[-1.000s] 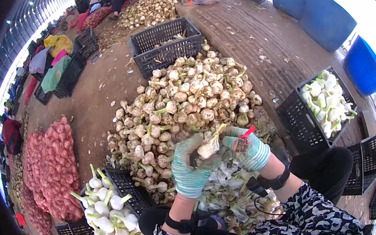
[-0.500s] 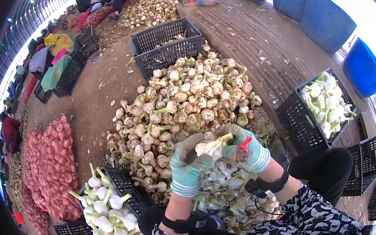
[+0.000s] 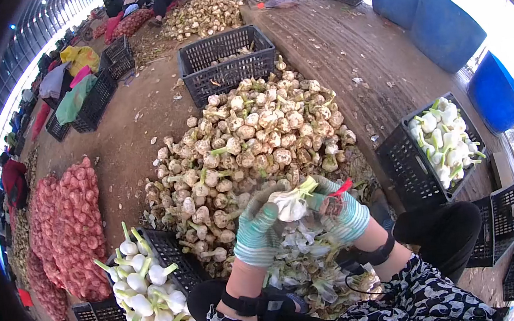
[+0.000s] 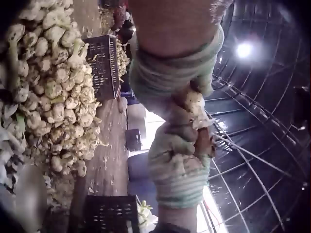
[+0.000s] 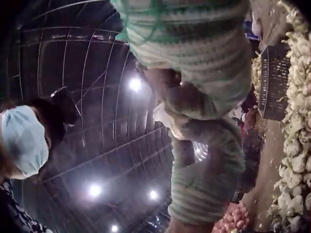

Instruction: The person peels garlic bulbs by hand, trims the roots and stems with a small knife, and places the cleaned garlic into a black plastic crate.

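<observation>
Between both gloved hands is a garlic bulb [image 3: 291,207], its whitish bulb tilted and its yellow-green stem angled up to the right in the head view. My left hand [image 3: 256,234], in a green-and-white striped glove, grips the bulb's left side. On the stem side my right hand [image 3: 348,218] pinches it, with a brown piece [image 3: 332,206] at the thumb and a red strip [image 3: 342,187] tied there. In the left wrist view the garlic bulb [image 4: 195,104] shows between the hands; fingers hide part of it. Loose papery skins [image 3: 311,261] lie beneath the hands.
A large heap of unpeeled garlic [image 3: 265,122] lies ahead, with a black crate [image 3: 229,72] behind it. Cleaned white garlic fills crates at left [image 3: 176,257] and right [image 3: 398,161]. Red net sacks [image 3: 67,230] stand far left; blue tubs [image 3: 497,91] line the right.
The garlic bulb has turned between the hands and now shows a whiter, cleaner surface, its stem pointing up to the right. Both hands stay over the loose skins.
</observation>
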Available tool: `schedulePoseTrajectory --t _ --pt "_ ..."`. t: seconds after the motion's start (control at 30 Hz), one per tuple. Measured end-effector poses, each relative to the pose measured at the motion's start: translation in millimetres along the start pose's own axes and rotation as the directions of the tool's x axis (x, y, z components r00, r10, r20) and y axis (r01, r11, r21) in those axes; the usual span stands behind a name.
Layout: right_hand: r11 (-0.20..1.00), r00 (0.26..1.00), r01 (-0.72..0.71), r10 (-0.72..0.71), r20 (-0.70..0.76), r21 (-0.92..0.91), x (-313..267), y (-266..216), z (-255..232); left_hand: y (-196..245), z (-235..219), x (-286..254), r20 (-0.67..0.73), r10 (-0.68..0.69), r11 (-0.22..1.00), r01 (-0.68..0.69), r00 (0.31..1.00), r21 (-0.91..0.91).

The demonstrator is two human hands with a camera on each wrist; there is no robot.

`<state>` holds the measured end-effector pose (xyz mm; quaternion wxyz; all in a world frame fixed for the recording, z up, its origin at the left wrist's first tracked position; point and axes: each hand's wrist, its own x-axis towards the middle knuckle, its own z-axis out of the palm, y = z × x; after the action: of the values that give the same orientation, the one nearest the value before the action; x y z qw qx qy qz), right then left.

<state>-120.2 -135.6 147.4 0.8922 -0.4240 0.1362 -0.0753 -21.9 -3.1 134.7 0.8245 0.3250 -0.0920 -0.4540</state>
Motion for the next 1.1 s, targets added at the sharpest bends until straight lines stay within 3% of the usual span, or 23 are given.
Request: schedulePoseTrajectory --t 0.03,0.07,0.1,0.17,0.2,0.23,0.3,0.37,0.4,0.43,0.47,0.5,0.53,0.57,0.6,0.63,0.67,0.77,0.83,0.87,1.03,1.07,1.1 --pt "0.993 0.997 -0.043 0.035 0.073 0.112 2 2 -7 -1 1 -1 -0.029 0.063 0.992 -0.059 0.998 0.113" --pt "0.938 0.995 0.096 -0.093 0.023 -0.334 6 -2 -2 -2 -2 -1 -0.024 0.129 0.953 -0.117 0.991 0.280" --pt "0.839 0.995 0.090 -0.103 0.005 -0.536 7 -4 -5 -3 -5 -1 -0.030 0.179 0.871 -0.144 0.983 0.470" --pt "0.985 0.999 -0.021 0.028 -0.041 0.171 24 18 -31 -6 0 -1 -0.052 0.366 0.703 -0.239 0.929 0.670" --pt "0.949 0.993 0.099 -0.114 -0.035 -0.299 27 28 -42 -3 -1 -2 -0.064 0.455 0.533 -0.213 0.888 0.819" --pt "0.863 0.980 -0.198 0.166 0.110 0.464 47 50 -87 0 -3 -2 -0.068 0.538 0.351 -0.149 0.840 0.924" --pt "0.936 0.889 -0.307 0.346 -0.300 0.170 52 43 -40 6 -15 4 -0.243 0.630 0.667 -0.353 0.737 0.656" --pt "0.900 0.790 -0.381 0.435 -0.432 0.210 85 53 -35 24 -18 4 -0.517 0.528 0.835 -0.303 0.674 0.458" --pt "0.847 0.788 -0.518 0.417 -0.452 -0.121 143 85 -107 30 -30 3 -0.594 0.458 0.887 -0.289 0.662 0.361" --pt "0.392 0.961 -0.263 0.024 -0.275 -0.882 155 48 -83 33 -40 3 -0.667 0.374 0.927 -0.274 0.644 0.255" --pt "-0.433 0.980 0.145 -0.058 0.188 -0.890 168 -9 -44 39 -34 5 -0.719 0.411 0.907 -0.328 0.561 0.263" --pt "0.322 0.983 0.080 -0.180 0.022 -0.943 183 -37 -32 43 -36 4 -0.717 0.411 0.905 -0.344 0.563 0.249" --pt "-0.255 0.908 0.166 -0.336 0.248 -0.953 193 -58 -20 44 -45 7 -0.735 0.433 0.892 -0.367 0.522 0.265" --pt "-0.437 0.763 0.405 -0.322 0.560 -0.803 208 -55 -39 43 -55 9 -0.754 0.452 0.878 -0.385 0.478 0.282" --pt "0.313 0.914 0.350 -0.321 0.248 -0.883 211 -31 -49 50 -51 9 -0.764 0.412 0.895 -0.375 0.496 0.239" --pt "0.880 0.996 0.076 -0.092 -0.012 -0.470 214 -6 -57 56 -47 9 -0.771 0.374 0.909 -0.368 0.516 0.195" --pt "0.882 0.997 0.047 -0.067 -0.025 -0.468 229 21 -106 54 -59 12 -0.766 0.398 0.899 -0.380 0.505 0.217" --pt "0.438 0.968 0.247 -0.151 0.200 -0.864 211 200 -167 57 -58 14 -0.780 0.345 0.922 -0.345 0.523 0.177" --pt "-0.257 0.967 0.254 0.038 0.253 -0.932 163 166 -75 53 -60 17 -0.772 0.336 0.931 -0.315 0.540 0.185" --pt "-0.255 0.967 0.254 0.040 0.252 -0.933 167 172 -75 51 -60 18 -0.757 0.335 0.935 -0.299 0.561 0.191" --pt "0.576 0.969 0.236 -0.196 0.147 -0.783 196 211 -92 48 -69 19 -0.768 0.317 0.938 -0.302 0.557 0.168" --pt "0.960 0.978 0.006 -0.064 -0.198 -0.281 200 199 -96 48 -70 18 -0.757 0.329 0.937 -0.292 0.565 0.189" --pt "0.921 0.893 -0.086 0.240 -0.381 0.380 197 145 -53 48 -72 19 -0.741 0.342 0.935 -0.286 0.578 0.209"
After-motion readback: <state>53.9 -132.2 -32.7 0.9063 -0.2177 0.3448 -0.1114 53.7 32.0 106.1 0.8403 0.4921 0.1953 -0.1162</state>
